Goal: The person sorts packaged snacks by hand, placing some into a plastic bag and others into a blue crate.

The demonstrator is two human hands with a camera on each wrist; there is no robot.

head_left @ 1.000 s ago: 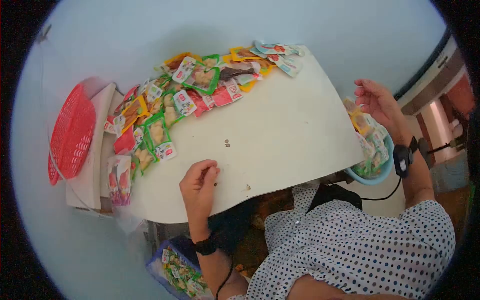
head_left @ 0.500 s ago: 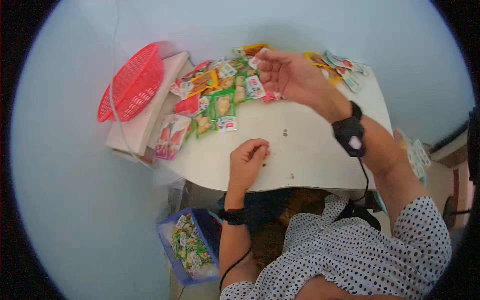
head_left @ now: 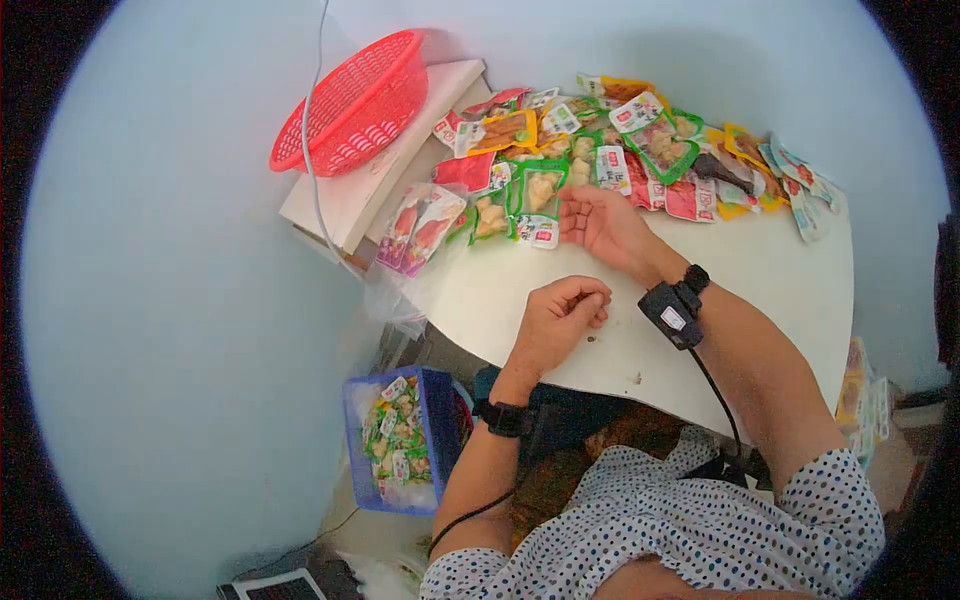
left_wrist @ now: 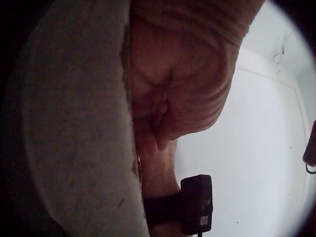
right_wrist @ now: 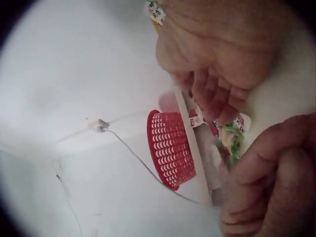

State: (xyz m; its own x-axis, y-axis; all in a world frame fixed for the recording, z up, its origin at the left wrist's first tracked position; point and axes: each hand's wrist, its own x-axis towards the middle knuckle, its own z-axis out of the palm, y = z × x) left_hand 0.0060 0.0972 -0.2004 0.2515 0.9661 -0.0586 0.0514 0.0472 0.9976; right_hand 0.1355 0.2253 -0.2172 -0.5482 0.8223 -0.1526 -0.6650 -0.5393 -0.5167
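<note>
In the head view my left hand rests near the table's front edge, fingers loosely curled and holding nothing. My right hand is beyond it, palm partly up, with slightly bent fingers beside a green-edged food packet. No grip on that packet shows; whether the fingertips touch it I cannot tell. Packets in green, yellow and red wrappers lie in a heap behind, with a dark packet toward the right. The right wrist view has the right hand with empty, bent fingers; the left wrist view has the left hand close up.
A red perforated basket leans on a white box at the table's left. Below on the floor stands a blue crate of packets. More packets are past the table's right side. A cable hangs by the basket.
My right hand has come from the bowl at the right, across the table, to the green-edged packets. The view has swung left. My left hand has stayed near the table's front edge.
</note>
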